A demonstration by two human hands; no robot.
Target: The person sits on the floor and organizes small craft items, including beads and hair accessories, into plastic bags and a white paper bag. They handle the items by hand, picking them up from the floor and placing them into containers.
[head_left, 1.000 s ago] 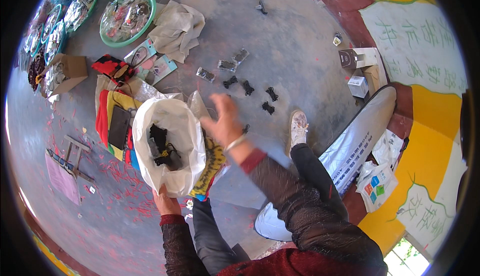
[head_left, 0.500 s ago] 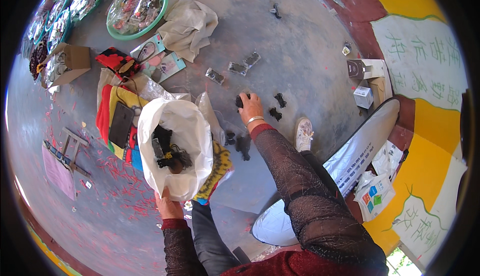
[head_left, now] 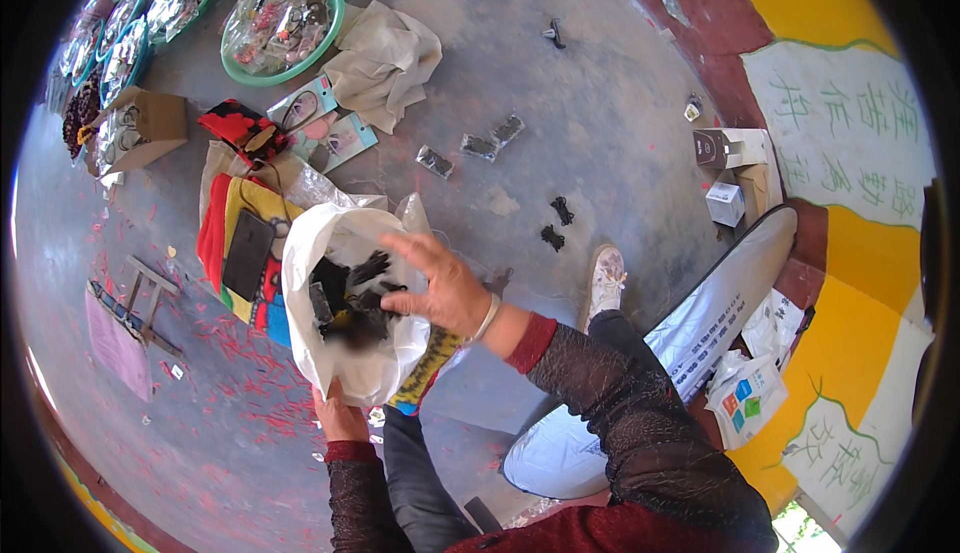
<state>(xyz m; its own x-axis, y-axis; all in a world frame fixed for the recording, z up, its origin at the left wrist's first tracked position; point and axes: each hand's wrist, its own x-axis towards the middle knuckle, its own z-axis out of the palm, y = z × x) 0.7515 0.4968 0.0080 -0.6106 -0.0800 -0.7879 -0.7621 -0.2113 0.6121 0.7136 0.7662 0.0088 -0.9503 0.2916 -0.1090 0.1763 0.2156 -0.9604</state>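
Over the grey concrete floor (head_left: 640, 153), a crumpled white bag (head_left: 378, 378) gapes, its near side gripped by the left hand (head_left: 341, 414). The right hand (head_left: 447, 288) spreads its fingers above the opening, apparently bagging knotted black cord-like bundles (head_left: 333, 283) (a dark jumble inside); the next move likely calls for gathering two outlying bundles (head_left: 561, 211) from the floor.

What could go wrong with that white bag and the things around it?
The white bag, held at its lower end by the left hand, might tip and spill the black bundles inside. The two loose bundles on the floor, near the shoe, could get stepped on.
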